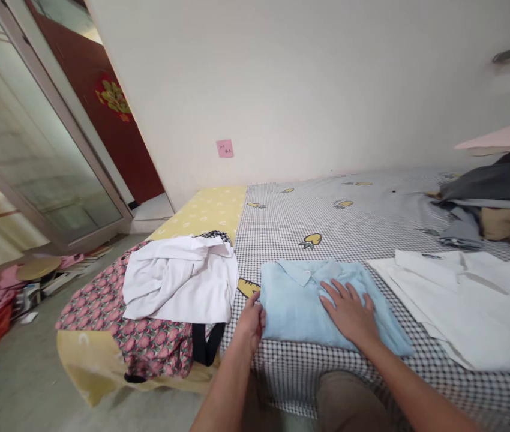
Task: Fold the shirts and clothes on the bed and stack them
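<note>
A light blue collared shirt (pixel 295 312), folded into a rough rectangle, lies in front of me with its collar at the far side. My right hand (pixel 351 312) rests on the right half of the shirt, palm down, fingers spread. At the shirt's left edge is my left hand (pixel 250 321), its fingers curled in against the cloth there; the fingertips are partly hidden. The shirt's right side spreads out in loose layers toward the near edge.
White clothing (pixel 489 318) lies to the right. On the left, a white garment (pixel 183 279) sits over a pink floral garment (pixel 93 300). Dark clothes (pixel 498 180) are piled at the far right. The checked bedsheet (pixel 277 240) meets a wall with a pink note (pixel 225 149).
</note>
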Demonstrator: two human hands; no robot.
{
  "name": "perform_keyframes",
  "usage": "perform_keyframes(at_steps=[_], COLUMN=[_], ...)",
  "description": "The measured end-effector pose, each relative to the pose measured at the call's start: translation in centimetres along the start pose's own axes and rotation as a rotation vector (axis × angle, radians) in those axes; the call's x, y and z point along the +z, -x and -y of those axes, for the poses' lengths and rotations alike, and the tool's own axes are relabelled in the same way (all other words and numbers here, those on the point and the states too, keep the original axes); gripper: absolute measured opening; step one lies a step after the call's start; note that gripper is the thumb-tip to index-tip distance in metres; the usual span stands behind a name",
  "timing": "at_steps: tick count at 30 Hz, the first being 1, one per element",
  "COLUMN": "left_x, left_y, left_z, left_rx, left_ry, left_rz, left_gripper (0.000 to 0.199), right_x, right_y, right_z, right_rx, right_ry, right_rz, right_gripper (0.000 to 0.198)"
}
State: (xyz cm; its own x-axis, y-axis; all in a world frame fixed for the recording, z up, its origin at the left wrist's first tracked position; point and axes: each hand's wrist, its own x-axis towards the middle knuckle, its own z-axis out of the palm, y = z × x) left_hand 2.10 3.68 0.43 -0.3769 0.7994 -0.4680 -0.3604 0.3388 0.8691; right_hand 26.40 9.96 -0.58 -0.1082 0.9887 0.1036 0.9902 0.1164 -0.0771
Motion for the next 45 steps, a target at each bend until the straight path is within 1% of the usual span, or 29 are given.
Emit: perform_keyframes(at_steps=[2, 4, 7, 9, 10, 11, 13, 14, 15, 16, 18, 21, 23, 26, 29, 34, 39, 45], left_x=[-0.7, -1.2, -0.8, 0.8, 1.9, 3.1, 5.6, 6.6, 7.4, 7.8, 7.8, 6.2, 5.2, 4.4, 4.5, 4.7, 4.9, 5.4], left_y=[1.0, 2.2, 4.2, 5.6, 6.1, 6.5, 6.4, 6.0, 5.3, 4.4, 2.3, -0.3, -1.1, -1.4, -1.4, -1.8, -1.3, -1.1], left_z=[-0.5, -1.3, -2.9, -3.8, -4.1, -4.2, -4.0, -3.7, -3.2, -2.7, -1.7, -0.3, 0.4, 1.1, 1.6, 2.1, 1.3, 0.3], left_rx=[0.013, 0.069, 0.245, 0.434, 0.557, 0.687, 0.904, 0.963, 0.983, 0.981, 0.940, 0.855, 0.846, 0.867, 0.861, 0.899, 0.863, 0.820], left_ry=[-0.035, -0.084, -0.174, -0.305, -0.437, -0.613, -1.037, -1.227, -1.369, -1.477, -1.604, -1.643, -1.627, -1.588, -1.558, -1.591, -1.624, -1.742], left_rz=[-0.051, -0.137, -0.285, -0.319, -0.306, -0.272, -0.168, -0.117, -0.074, -0.044, -0.031, -0.058, -0.068, -0.086, -0.122, -0.199, -0.221, -0.245], left_gripper=[0.050, 0.044, 0.037, 0.036, 0.037, 0.040, 0.044, 0.045, 0.046, 0.047, 0.050, 0.058, 0.062, 0.065, 0.065, 0.058, 0.054, 0.055], right_x=[0.1, 0.2, 0.4, 0.4, 0.4, 0.4, 0.5, 0.6, 0.7, 0.8, 1.1, 1.3, 1.3, 1.0, 0.8, 0.6, -0.4, -1.5], right_y=[0.0, -0.1, -0.1, -0.1, -0.1, -0.1, -0.1, -0.1, -0.1, -0.1, -0.2, -0.4, -0.4, -0.4, -0.3, -0.3, -0.1, -0.1], right_z=[0.0, -0.1, -0.1, -0.1, -0.1, -0.1, -0.1, -0.1, -0.1, -0.2, -0.3, -0.4, -0.4, -0.4, -0.3, 0.1, 0.4, 0.3], right_rx=[-0.006, -0.011, -0.007, -0.003, -0.003, -0.006, -0.008, -0.008, -0.009, -0.008, -0.002, 0.000, -0.005, -0.005, -0.004, -0.001, -0.005, -0.019], right_ry=[-0.009, -0.018, -0.021, -0.019, -0.019, -0.018, -0.014, -0.011, -0.009, -0.006, 0.002, 0.009, 0.007, -0.003, -0.008, -0.018, -0.098, -0.263], right_rz=[-0.008, -0.019, -0.025, -0.020, -0.017, -0.016, -0.020, -0.023, -0.027, -0.029, -0.023, -0.014, -0.017, -0.002, 0.005, -0.021, -0.035, -0.049], right_gripper=[0.055, 0.055, 0.055, 0.055, 0.055, 0.055, 0.055, 0.055, 0.055, 0.055, 0.055, 0.055, 0.055, 0.055, 0.055, 0.053, 0.051, 0.053])
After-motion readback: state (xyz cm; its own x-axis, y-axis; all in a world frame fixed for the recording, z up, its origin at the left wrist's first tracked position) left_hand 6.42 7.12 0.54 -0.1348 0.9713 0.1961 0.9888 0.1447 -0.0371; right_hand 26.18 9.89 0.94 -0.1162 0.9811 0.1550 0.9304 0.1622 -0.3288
